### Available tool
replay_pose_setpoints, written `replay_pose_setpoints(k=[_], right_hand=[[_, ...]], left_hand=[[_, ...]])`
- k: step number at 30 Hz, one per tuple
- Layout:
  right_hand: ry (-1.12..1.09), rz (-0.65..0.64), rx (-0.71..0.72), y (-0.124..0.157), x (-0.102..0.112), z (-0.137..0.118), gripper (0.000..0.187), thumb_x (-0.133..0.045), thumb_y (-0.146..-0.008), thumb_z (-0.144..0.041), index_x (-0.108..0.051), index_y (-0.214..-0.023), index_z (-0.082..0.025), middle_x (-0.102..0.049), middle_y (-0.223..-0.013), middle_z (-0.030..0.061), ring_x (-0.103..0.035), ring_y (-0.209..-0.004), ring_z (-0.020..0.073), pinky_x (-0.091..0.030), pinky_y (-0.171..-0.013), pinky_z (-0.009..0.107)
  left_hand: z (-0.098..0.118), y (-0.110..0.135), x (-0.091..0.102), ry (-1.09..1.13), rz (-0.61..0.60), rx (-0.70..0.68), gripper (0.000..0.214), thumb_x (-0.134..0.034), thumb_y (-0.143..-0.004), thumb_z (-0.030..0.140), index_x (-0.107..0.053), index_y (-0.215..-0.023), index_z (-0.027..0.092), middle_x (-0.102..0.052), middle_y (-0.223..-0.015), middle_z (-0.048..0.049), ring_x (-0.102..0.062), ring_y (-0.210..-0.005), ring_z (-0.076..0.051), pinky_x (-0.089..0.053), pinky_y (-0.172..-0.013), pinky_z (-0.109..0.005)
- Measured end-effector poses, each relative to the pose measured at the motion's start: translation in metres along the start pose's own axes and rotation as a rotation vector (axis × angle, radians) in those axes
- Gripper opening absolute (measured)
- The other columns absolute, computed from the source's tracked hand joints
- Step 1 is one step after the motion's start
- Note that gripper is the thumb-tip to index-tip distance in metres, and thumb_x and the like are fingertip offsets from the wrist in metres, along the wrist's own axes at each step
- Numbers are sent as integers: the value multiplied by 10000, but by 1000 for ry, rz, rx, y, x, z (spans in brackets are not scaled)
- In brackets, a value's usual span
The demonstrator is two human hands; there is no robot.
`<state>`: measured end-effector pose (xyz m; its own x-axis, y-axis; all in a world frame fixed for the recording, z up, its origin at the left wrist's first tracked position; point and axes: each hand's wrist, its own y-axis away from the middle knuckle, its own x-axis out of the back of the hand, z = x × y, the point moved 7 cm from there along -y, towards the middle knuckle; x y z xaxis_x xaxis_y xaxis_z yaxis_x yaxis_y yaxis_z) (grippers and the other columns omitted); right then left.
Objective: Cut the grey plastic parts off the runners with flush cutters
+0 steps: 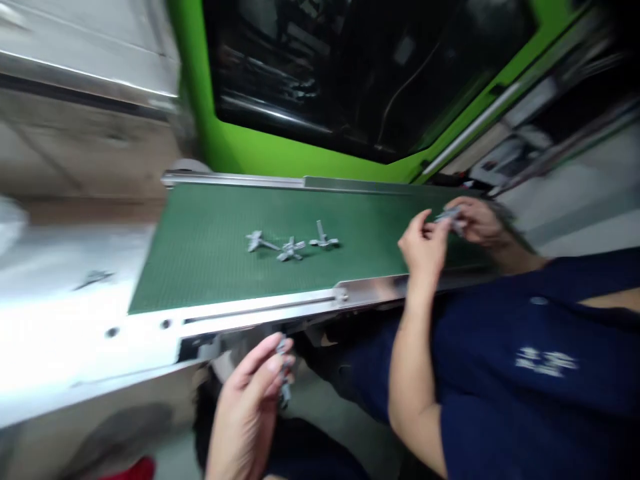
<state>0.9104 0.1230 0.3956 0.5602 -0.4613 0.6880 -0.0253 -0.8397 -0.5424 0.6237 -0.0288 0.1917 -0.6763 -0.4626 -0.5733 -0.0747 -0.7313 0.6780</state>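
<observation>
The person's left hand (pixel 247 407) is low at the bottom of the picture, just below the steel rail (pixel 260 310) of the green conveyor belt (pixel 210 253). Its fingers are closed on a gray plastic part (pixel 284 373). Three more gray parts (pixel 290 248) lie apart from it on the belt. At right, a co-worker's two hands (pixel 425 247) hold another gray part (pixel 450 217) over the belt.

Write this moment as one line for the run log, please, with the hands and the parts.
Navy-sleeved hands: holding grey plastic part | Lower hand: holding second grey part | Green conveyor belt: three grey parts
</observation>
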Motion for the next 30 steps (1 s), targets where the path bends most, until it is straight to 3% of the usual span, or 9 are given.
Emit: replay_pose_setpoints(k=[2,4,6,10,12,15,22,26,30], right_hand=[[-125,7,-42,13,-7,-7,632,-360,-863,-661,-721,-1160,-235,-745,-937,39,-711,-938,195,-467,-468,173],[-217,-3,-115,26,-13,-9,685,-176,-945,-572,-644,-1311,-231,-734,-961,28,-685,-1046,189,-464,-533,180],[-267,-26,-224,36,-17,-5,597,-243,-970,-522,-618,-1346,-250,-729,-1019,27,-668,-1096,208,-497,-589,229],[-322,-32,-288,33,-16,7,472,-379,-958,-536,-680,-1246,-312,-725,-997,28,-659,-1121,242,-578,-659,321],[-381,-19,-270,24,-12,19,484,-307,-979,-534,-733,-1101,-341,-700,-869,3,-664,-1125,223,-569,-659,294],[-556,75,-189,11,-2,43,402,-405,-917,-621,-725,-931,-378,-647,-734,-14,-687,-1056,216,-551,-536,249],[-762,103,-72,2,-4,82,319,-575,-773,-721,-672,-839,-424,-554,-558,-65,-695,-665,156,-297,-220,183],[-713,19,-117,2,-18,91,524,-470,-700,-853,-677,-899,-415,-492,-429,-83,-550,-404,131,-132,-201,197],[-508,-116,-252,8,-33,99,916,-78,-664,-955,-710,-951,-357,-508,-410,-63,-428,-325,109,-59,-236,190]], left_hand=[[3,5,-6,59,-55,-9,477,-907,-631,228,-739,-1069,146,-767,-1022,-107,-711,-783,-144,-555,-681,-209],[4,8,-9,92,-103,-19,421,-884,-665,225,-734,-1051,147,-750,-972,-92,-690,-763,-135,-535,-655,-214],[3,11,-11,116,-141,-15,364,-861,-694,206,-731,-1030,157,-736,-933,-74,-678,-753,-129,-515,-640,-208],[3,20,-16,162,-208,-4,324,-829,-722,177,-723,-1028,182,-722,-862,-44,-668,-734,-124,-499,-637,-205],[4,24,-18,166,-230,-15,321,-826,-726,181,-720,-1029,183,-715,-847,-40,-662,-731,-125,-492,-633,-206],[6,27,-16,156,-232,-27,313,-827,-730,191,-724,-1025,176,-712,-852,-44,-657,-739,-126,-484,-635,-208],[5,32,-13,162,-258,-31,306,-822,-739,183,-745,-1035,177,-724,-854,-46,-654,-730,-118,-481,-647,-207],[3,34,-14,160,-270,-28,290,-812,-751,182,-753,-1035,179,-732,-870,-52,-663,-736,-121,-481,-643,-203],[2,36,-18,155,-297,-24,281,-804,-765,196,-753,-1040,169,-733,-877,-63,-667,-725,-124,-480,-634,-204]])
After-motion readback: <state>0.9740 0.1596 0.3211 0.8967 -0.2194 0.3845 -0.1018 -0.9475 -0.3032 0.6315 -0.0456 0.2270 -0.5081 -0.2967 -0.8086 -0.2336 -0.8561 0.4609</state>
